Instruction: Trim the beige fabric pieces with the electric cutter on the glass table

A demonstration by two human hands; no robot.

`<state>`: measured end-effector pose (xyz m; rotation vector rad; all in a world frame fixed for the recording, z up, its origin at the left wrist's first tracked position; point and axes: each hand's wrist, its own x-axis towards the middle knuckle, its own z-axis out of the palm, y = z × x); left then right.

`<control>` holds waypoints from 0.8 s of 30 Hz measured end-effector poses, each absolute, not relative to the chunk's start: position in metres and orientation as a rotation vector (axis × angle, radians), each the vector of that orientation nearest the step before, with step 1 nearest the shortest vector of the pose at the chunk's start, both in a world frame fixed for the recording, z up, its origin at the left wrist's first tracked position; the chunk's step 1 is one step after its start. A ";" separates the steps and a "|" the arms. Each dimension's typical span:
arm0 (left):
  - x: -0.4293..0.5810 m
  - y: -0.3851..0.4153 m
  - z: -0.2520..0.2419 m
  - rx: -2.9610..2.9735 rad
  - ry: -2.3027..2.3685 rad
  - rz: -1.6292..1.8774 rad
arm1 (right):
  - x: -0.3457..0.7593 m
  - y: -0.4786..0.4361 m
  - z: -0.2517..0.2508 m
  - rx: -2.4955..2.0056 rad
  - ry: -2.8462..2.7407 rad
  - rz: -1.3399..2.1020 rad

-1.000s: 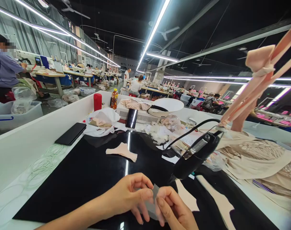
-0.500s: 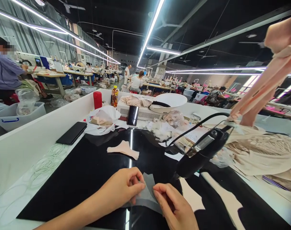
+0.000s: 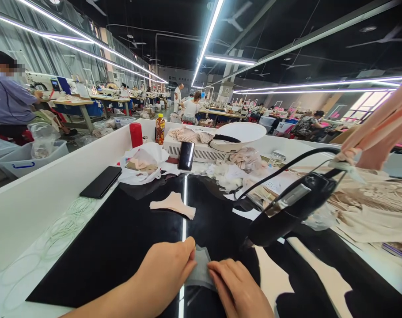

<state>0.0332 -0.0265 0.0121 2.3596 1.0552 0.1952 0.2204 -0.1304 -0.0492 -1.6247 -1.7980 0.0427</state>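
A thin, see-through grey piece of fabric [image 3: 201, 268] lies low over the glossy black board [image 3: 121, 247], between my two hands. My left hand [image 3: 168, 269] is closed, thumb and fingers pinching its left edge. On the opposite edge, the fingertips of my right hand [image 3: 239, 285] press together on the same piece. Beyond them a small beige fabric piece [image 3: 173, 205] rests flat on the board. Right of my right hand lie a beige cut piece [image 3: 272, 276] and a longer beige piece [image 3: 320, 271]. Part of the sheer piece is hidden behind my fingers.
A black corded hand tool [image 3: 290, 212] hangs from a pink fabric strip [image 3: 380, 128] just right of my hands. A phone [image 3: 186, 155], a white plastic bag [image 3: 143, 163] and a drink bottle [image 3: 160, 129] stand at the back. Pale green elastic loops [image 3: 66, 225] lie left.
My left hand has turned so its back faces up more, and my right hand has flattened over the sheer fabric's edge. The view has shifted slightly; the hanging tool appears farther right.
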 end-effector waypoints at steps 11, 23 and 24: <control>0.033 -0.028 0.005 2.529 1.030 0.090 | 0.229 -0.126 -0.051 -1.586 -2.059 -0.153; 0.036 -0.029 0.013 2.566 1.055 0.001 | 0.229 -0.125 -0.052 -1.579 -2.069 -0.221; 0.036 -0.029 0.013 2.565 1.056 -0.003 | 0.229 -0.125 -0.052 -1.580 -2.068 -0.227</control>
